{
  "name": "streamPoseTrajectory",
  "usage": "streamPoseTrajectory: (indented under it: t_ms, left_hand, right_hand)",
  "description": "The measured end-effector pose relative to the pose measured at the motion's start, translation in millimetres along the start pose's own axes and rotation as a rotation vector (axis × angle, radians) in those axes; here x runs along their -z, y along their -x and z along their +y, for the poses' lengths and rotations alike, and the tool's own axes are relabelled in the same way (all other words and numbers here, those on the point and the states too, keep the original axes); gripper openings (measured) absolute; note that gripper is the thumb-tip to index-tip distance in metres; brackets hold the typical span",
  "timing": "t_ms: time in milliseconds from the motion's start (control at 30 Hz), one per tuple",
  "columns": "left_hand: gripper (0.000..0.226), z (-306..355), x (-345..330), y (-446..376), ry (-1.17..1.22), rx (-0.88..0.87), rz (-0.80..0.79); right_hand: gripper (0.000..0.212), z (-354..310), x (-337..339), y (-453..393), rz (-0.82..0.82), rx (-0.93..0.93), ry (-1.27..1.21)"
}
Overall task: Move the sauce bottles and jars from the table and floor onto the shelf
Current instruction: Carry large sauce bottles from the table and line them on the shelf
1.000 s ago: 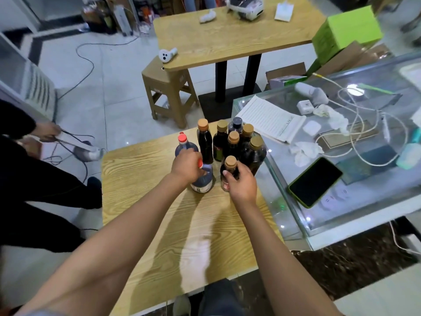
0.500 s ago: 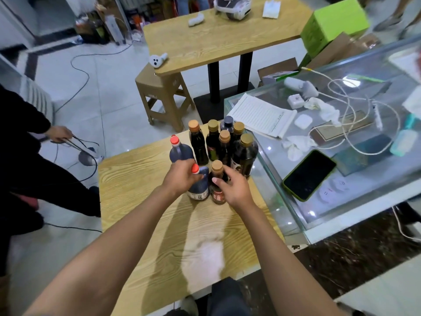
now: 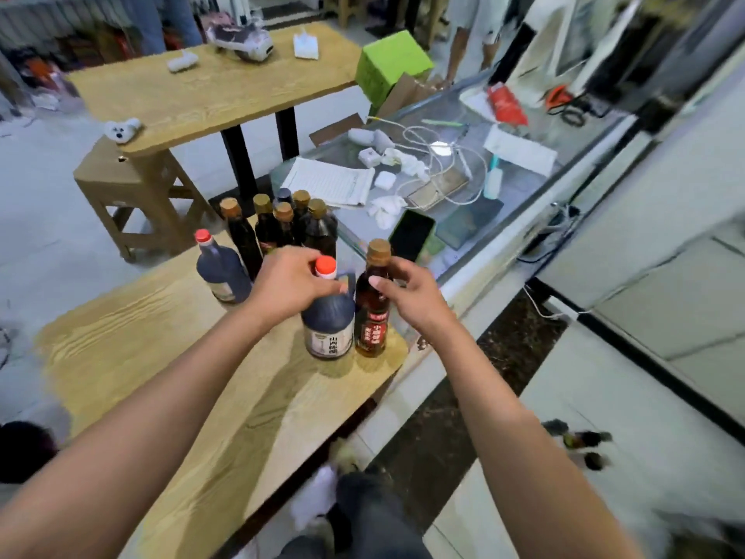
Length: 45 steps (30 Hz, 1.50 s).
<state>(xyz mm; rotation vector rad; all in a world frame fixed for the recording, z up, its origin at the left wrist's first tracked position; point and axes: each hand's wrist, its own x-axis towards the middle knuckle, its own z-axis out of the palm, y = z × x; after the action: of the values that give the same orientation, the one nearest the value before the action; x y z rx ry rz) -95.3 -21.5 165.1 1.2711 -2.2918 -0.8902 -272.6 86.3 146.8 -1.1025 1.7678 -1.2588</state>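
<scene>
Left hand (image 3: 288,282) grips the red-capped jug (image 3: 328,316) at its shoulder; right hand (image 3: 411,292), at 3 o'clock, pinches the amber bottle (image 3: 373,312) neck. Likely heavy, slippery, fragile.

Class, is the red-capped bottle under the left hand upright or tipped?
Upright: the bottle stands label-forward, red cap on top, gripped by the left hand.
</scene>
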Motion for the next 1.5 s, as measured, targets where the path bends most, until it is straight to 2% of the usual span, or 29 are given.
streamPoseTrajectory:
  t_ms: [200, 300, 400, 667, 833, 967, 1233, 1367, 1500]
  left_hand:
    - [0.024, 87, -31, 28, 0.307, -0.057, -0.096]
    - [0.029, 143, -50, 44, 0.476, -0.143, -0.195]
    - [0.023, 203, -66, 66, 0.574, -0.243, -0.252]
    - [0.027, 375, -124, 151, 0.65, -0.551, -0.394]
    - [0.021, 476, -181, 211, 0.733, -0.59, -0.469]
    - [0.029, 551, -235, 270, 0.795, -0.631, -0.55]
    - [0.023, 666, -323, 374, 0.855, -0.74, -0.768]
    - [0.024, 714, -348, 417, 0.867, -0.843, -0.851]
    - [0.02, 760, -367, 446, 0.899, -0.931, -0.933]
  right_hand:
    - [0.024, -25, 72, 87, 0.294, 0.03, -0.026]
    - [0.026, -35, 114, 136, 0.435, 0.044, -0.067]
    - [0.021, -42, 154, 183, 0.561, 0.076, -0.095]
    - [0.016, -45, 274, 316, 0.889, 0.206, -0.141]
    - [0.014, -39, 362, 407, 1.009, 0.264, -0.07]
    - [0.019, -32, 425, 487, 1.152, 0.262, 0.003]
    - [0.013, -18, 514, 626, 1.354, 0.242, 0.09]
    - [0.011, -18, 542, 677, 1.496, 0.243, 0.168]
    - [0.01, -23, 568, 713, 1.63, 0.166, 0.31]
